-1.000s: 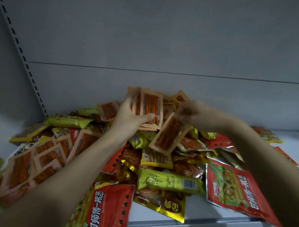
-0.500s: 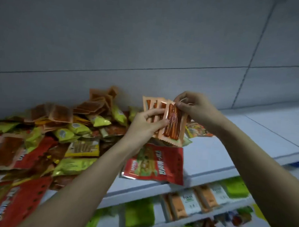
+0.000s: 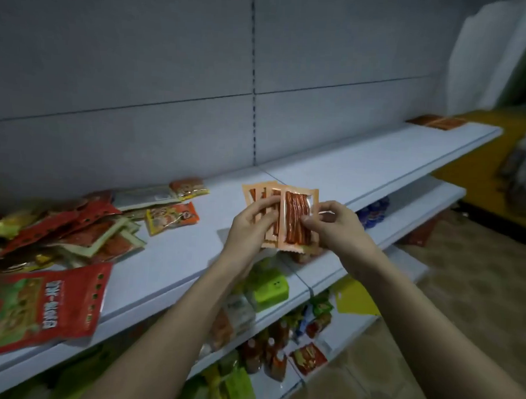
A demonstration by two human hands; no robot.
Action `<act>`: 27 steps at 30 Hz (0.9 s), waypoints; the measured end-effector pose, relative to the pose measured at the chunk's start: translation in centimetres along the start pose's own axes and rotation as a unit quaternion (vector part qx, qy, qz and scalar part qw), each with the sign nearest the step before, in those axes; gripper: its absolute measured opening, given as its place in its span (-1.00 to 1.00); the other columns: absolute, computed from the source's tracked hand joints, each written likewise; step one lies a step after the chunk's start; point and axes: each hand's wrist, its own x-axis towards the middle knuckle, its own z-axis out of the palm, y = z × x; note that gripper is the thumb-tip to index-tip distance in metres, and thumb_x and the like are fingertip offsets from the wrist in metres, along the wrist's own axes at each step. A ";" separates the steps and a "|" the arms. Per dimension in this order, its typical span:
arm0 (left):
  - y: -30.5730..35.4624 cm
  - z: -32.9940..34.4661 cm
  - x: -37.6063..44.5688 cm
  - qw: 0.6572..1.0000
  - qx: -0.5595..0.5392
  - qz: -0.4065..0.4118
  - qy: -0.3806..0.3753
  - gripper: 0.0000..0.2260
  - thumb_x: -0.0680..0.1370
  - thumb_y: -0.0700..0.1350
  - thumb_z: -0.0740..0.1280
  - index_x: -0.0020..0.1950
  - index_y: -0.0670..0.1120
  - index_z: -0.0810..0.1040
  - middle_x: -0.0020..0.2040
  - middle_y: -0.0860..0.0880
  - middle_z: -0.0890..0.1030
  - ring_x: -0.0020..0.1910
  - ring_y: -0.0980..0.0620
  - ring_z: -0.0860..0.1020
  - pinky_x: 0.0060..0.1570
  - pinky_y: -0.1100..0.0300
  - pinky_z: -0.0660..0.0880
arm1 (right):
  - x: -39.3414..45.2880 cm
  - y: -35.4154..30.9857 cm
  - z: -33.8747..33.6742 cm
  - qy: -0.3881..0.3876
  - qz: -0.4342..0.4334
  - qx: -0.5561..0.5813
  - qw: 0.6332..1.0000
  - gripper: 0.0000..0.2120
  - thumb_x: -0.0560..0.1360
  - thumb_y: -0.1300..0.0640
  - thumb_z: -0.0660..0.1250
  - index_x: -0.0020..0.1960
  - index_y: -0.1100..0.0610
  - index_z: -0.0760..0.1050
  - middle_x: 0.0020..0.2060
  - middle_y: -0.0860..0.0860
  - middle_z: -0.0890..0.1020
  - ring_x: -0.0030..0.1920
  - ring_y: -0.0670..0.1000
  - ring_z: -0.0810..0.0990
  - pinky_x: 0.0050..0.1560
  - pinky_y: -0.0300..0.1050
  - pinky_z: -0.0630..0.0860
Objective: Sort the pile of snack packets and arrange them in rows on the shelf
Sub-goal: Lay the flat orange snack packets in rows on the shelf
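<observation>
Snack packets (image 3: pixel 280 216): a small fan of orange ones with red strips inside, held upright above the white shelf (image 3: pixel 362 170), well right of the pile (image 3: pixel 58 235). Left hand (image 3: pixel 248 229) gripping the back packets, thumb across their fronts. Right hand (image 3: pixel 334 225) pinching the front packet by its right edge.

Step in hand, by the look of it: squaring the matched packets into one stack before setting them down. To do it well: tap the bottom edges level, keep all faces turned the same way, loosen the left thumb only enough to let the packets slide into line. Slippery film, so likely to skid if the pinch slackens. Plenty of bare shelf to the right; a few similar orange packets (image 3: pixel 437 122) lying at the far end, possibly the start of a row, too small to confirm. Most of the pile not yet sorted.
</observation>
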 end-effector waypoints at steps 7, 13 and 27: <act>-2.6 8.6 6.0 0.997 0.000 0.004 -0.075 -0.46 0.63 -0.36 0.26 0.46 0.18 0.36 0.31 -0.06 0.56 0.15 -0.07 0.65 -0.07 0.05 0.65 | 3.7 1.8 -8.6 0.065 0.013 0.051 0.996 -0.79 0.57 0.19 0.37 0.17 0.19 0.46 -0.12 0.09 0.69 -0.14 0.04 0.72 -0.21 -0.05 0.64; -5.6 15.0 14.2 0.997 -0.059 0.010 -0.047 -0.30 0.58 -0.29 0.38 0.57 0.15 0.14 0.26 -0.05 0.63 0.19 -0.06 0.65 0.11 -0.13 0.62 | 12.3 2.0 -15.2 0.064 -0.003 0.050 0.997 -0.83 0.59 0.17 0.35 0.15 0.12 0.44 -0.06 0.07 0.70 -0.12 -0.02 0.72 -0.25 -0.15 0.61; -10.1 31.7 32.2 0.985 -0.130 -0.094 -0.069 -0.69 0.70 -0.06 0.18 0.46 0.08 0.38 0.29 -0.07 0.61 0.20 -0.07 0.65 0.17 -0.13 0.60 | 31.0 2.6 -30.1 0.062 -0.005 0.028 0.998 -0.83 0.61 0.13 0.30 0.18 0.05 0.42 -0.10 -0.05 0.65 -0.22 -0.11 0.72 -0.34 -0.32 0.57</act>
